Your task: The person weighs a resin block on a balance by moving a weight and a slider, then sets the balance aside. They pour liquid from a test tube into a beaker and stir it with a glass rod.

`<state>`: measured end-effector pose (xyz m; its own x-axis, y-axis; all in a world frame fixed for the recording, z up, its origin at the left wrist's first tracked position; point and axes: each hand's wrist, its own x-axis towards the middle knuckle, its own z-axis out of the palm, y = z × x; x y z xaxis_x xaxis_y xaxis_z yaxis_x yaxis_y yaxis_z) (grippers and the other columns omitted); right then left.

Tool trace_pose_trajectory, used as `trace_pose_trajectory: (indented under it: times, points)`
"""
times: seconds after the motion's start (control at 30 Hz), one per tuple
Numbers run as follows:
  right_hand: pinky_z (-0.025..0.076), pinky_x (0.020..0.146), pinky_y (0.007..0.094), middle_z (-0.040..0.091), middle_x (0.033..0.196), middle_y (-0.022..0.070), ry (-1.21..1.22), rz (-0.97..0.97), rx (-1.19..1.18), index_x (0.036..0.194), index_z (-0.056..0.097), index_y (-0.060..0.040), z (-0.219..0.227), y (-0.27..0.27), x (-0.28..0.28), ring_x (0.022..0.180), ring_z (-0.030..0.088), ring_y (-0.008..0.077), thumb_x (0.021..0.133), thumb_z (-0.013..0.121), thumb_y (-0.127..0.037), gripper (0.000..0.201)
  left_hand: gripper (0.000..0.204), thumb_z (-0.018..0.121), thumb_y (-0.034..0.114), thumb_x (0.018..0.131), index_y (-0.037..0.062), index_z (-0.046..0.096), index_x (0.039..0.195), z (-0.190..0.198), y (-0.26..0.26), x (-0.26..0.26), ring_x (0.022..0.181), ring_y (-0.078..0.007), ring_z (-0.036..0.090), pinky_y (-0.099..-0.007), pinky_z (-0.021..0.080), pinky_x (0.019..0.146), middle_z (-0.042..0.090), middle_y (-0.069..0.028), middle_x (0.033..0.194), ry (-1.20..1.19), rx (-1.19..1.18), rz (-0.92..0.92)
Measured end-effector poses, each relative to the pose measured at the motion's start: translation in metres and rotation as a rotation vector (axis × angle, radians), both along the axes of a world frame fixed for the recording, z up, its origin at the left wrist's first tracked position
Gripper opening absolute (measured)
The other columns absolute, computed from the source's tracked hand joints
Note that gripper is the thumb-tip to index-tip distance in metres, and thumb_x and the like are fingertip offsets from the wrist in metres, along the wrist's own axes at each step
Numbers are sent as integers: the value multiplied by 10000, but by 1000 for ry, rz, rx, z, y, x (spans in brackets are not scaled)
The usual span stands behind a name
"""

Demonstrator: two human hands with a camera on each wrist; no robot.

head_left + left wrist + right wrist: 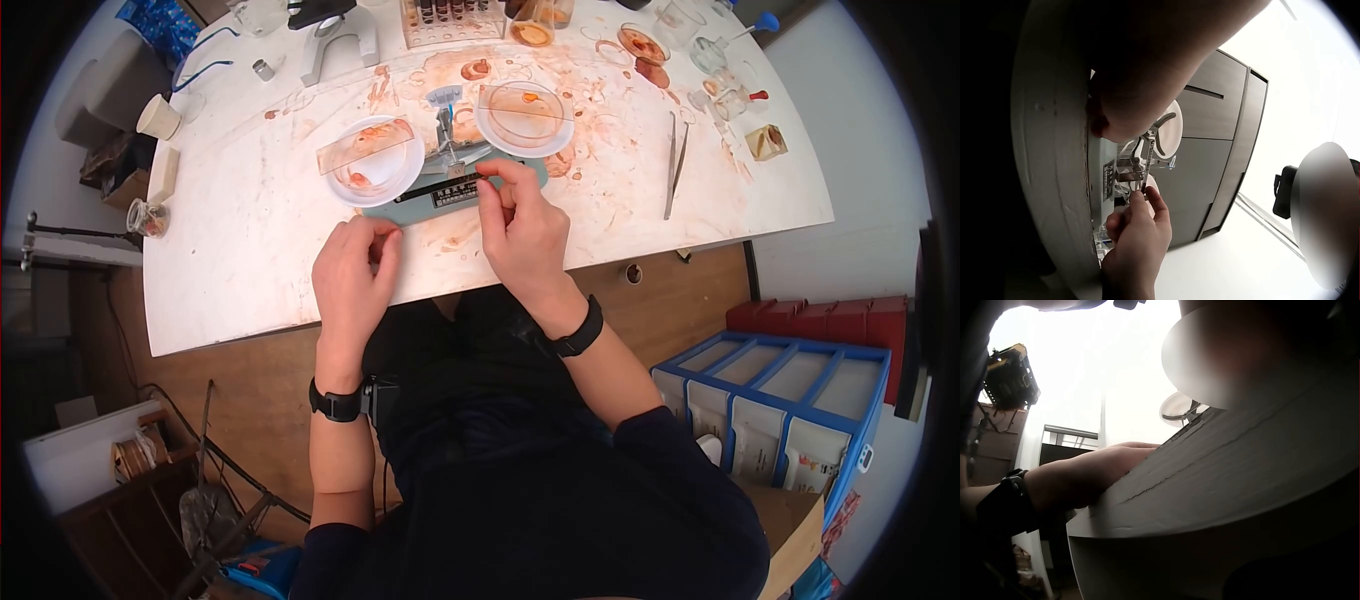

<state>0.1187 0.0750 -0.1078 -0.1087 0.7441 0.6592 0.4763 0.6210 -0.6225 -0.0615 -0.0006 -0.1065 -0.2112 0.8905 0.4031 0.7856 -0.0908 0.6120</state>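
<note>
A two-pan balance with a teal base [415,207] stands near the table's front edge. Its white left pan [402,185] carries a stained glass slide [365,146]; on the right pan [566,138] sit a round glass dish and another slide [510,99]. My right hand [528,228] pinches the right end of the balance's dark graduated beam with thumb and index finger. In the left wrist view, those fingertips meet at the lower end of the beam [1149,153]. Loosely curled, my left hand [352,268] rests at the table edge beside the base's left corner.
Metal tweezers [670,180] lie to the right, and a small block [766,143] is beyond them. A tube rack [455,25] and beaker [533,28] stand behind the balance. At left are a paper cup [158,118] and a jar [148,217]. Reddish stains mark the tabletop.
</note>
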Motion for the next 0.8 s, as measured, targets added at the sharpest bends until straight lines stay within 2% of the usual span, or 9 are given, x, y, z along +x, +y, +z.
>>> trace_pose_trajectory:
  times: [0.13, 0.23, 0.33, 0.37, 0.47, 0.57, 0.8]
  points:
    - [470, 477, 295, 638, 644, 39, 9, 6, 30, 1085, 652, -80, 0, 1, 1, 516, 641, 179, 901, 701, -29, 196, 60, 698, 108, 889, 67, 656, 880, 0, 0, 0, 624, -217, 559, -345, 445, 574, 571, -72, 690, -9, -6, -1]
    - [447, 460, 280, 592, 597, 28, 90, 70, -24, 1027, 636, -69, -3, -2, 7, 472, 590, 155, 894, 712, -19, 161, 59, 699, 102, 886, 64, 654, 882, 2, 0, 0, 625, -216, 559, -345, 445, 574, 570, -71, 689, 1, -16, -7]
    - [423, 450, 260, 544, 570, 16, 174, 62, -82, 944, 592, -60, -8, -6, 22, 452, 544, 118, 888, 721, -11, 149, 57, 700, 93, 881, 62, 652, 883, 1, -1, 0, 636, -216, 560, -343, 445, 579, 571, -69, 696, -4, 0, -19]
    - [395, 438, 254, 493, 548, 13, 203, 50, -117, 839, 523, -58, -5, -6, 26, 441, 497, 95, 887, 723, -11, 211, 57, 700, 90, 880, 62, 651, 883, 0, -1, 0, 641, -216, 560, -343, 445, 580, 572, -69, 699, 4, 9, -23]
    - [383, 445, 264, 460, 538, 22, 112, 43, -103, 764, 480, -53, -6, -4, 41, 443, 468, 100, 878, 712, 3, 265, 57, 701, 82, 875, 60, 649, 882, -1, 0, 0, 653, -218, 558, -343, 444, 586, 573, -68, 708, 25, 23, -35]
    - [378, 454, 276, 443, 535, 29, 139, 93, -142, 710, 443, -50, -12, -1, 45, 447, 440, 111, 859, 696, 23, 302, 58, 701, 78, 873, 59, 647, 880, 0, -1, 1, 658, -220, 555, -347, 443, 590, 570, -66, 712, 42, 24, -41]
    - [388, 464, 279, 443, 537, 33, 141, 126, -151, 708, 454, -46, -7, -3, 44, 448, 446, 129, 834, 680, 39, 273, 51, 689, 62, 891, 35, 668, 929, 1, -3, 0, 668, -207, 584, -314, 465, 626, 594, -91, 781, 70, -10, -50]
